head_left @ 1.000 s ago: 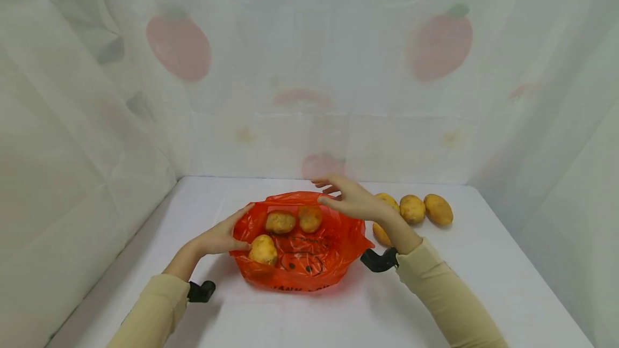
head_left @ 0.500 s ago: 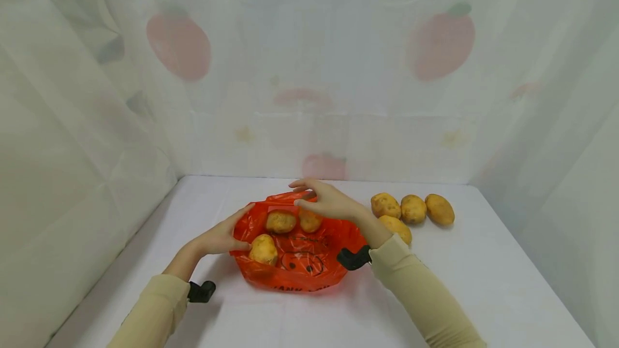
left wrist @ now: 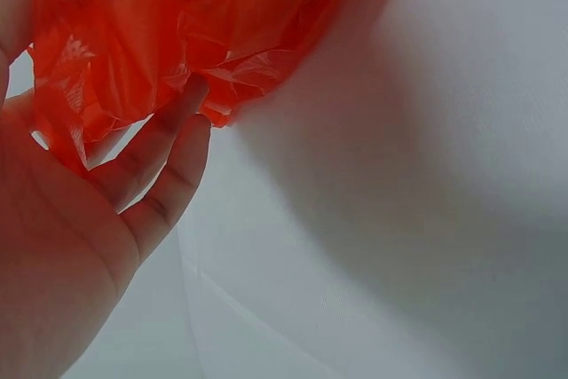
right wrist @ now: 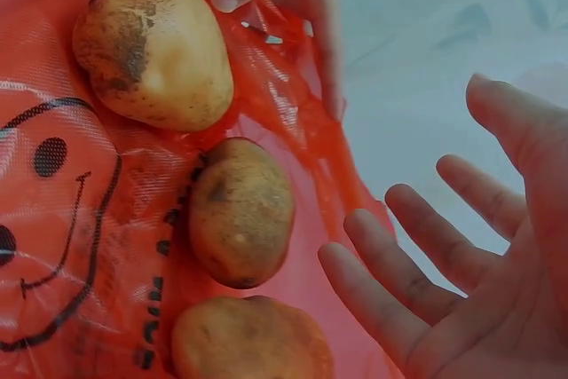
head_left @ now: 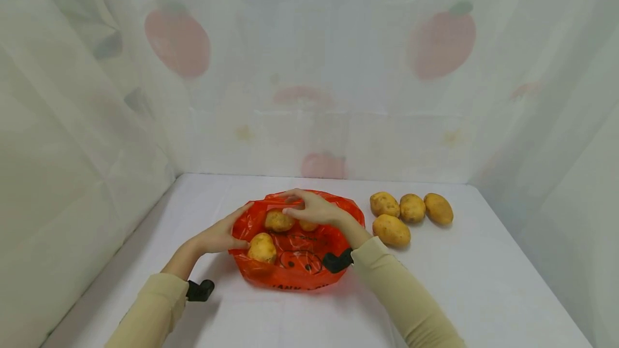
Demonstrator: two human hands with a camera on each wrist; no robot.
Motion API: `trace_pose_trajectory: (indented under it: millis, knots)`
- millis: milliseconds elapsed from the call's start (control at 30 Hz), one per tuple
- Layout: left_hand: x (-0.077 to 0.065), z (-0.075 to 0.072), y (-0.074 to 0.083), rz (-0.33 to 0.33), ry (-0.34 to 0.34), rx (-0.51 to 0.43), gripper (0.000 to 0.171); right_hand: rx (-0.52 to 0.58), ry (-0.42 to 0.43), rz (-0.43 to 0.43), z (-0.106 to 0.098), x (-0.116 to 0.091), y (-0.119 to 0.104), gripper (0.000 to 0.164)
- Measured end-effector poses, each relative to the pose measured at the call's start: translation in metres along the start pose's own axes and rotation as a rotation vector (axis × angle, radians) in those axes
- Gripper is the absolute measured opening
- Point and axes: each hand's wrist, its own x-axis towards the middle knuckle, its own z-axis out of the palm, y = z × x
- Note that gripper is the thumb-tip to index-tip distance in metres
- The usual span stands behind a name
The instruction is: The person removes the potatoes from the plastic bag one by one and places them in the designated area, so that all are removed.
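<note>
At the left, the left hand (head_left: 215,238) pinches the edge of a red bag (head_left: 249,274), thumb inside and fingers outside. The bag sits wide open on the white table (head_left: 464,283). Black letters (head_left: 286,287) on its front say "ANK"; the ones after that are hard to read. A black face (head_left: 301,263) with dot eyes and a curved smile shows in the middle of the bag. More letters are by the face, but they are too creased to read.

Three potatoes are in the bag. The first potato (head_left: 263,249) is at the front left, near the left thumb. The second potato (head_left: 279,222) lies behind it. The third potato (head_left: 308,226) is just right of that, partly hidden in the head view by the right hand (head_left: 316,210). The right hand is over the back of the bag, fingers and thumb spread apart.

To the right of the bag, four more potatoes (head_left: 391,231) rest close together on the table.
</note>
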Motion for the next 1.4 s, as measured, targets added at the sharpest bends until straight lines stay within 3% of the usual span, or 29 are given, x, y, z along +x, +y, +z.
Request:
trace_pose_trajectory:
  millis: [267, 600, 900, 1233, 1400]
  knots:
    - [-0.001, 0.0, 0.0, 0.004, -0.001, 0.0, 0.096, 0.01, -0.029, 0.066, 0.01, 0.006, 0.004, 0.048]
    - [-0.003, 0.0, 0.001, 0.002, -0.002, 0.003, 0.095, 0.159, -0.056, 0.129, 0.025, 0.013, 0.014, 0.048]
    - [-0.004, 0.0, 0.001, 0.0, 0.0, 0.014, 0.096, 0.176, -0.073, 0.136, 0.034, 0.015, 0.018, 0.047]
    - [-0.003, 0.0, -0.001, 0.013, 0.003, 0.017, 0.097, 0.212, -0.166, 0.122, 0.048, 0.021, 0.018, 0.05]
    - [-0.003, 0.0, -0.002, 0.007, 0.004, 0.011, 0.096, 0.194, -0.197, 0.177, 0.053, 0.021, 0.01, 0.051]
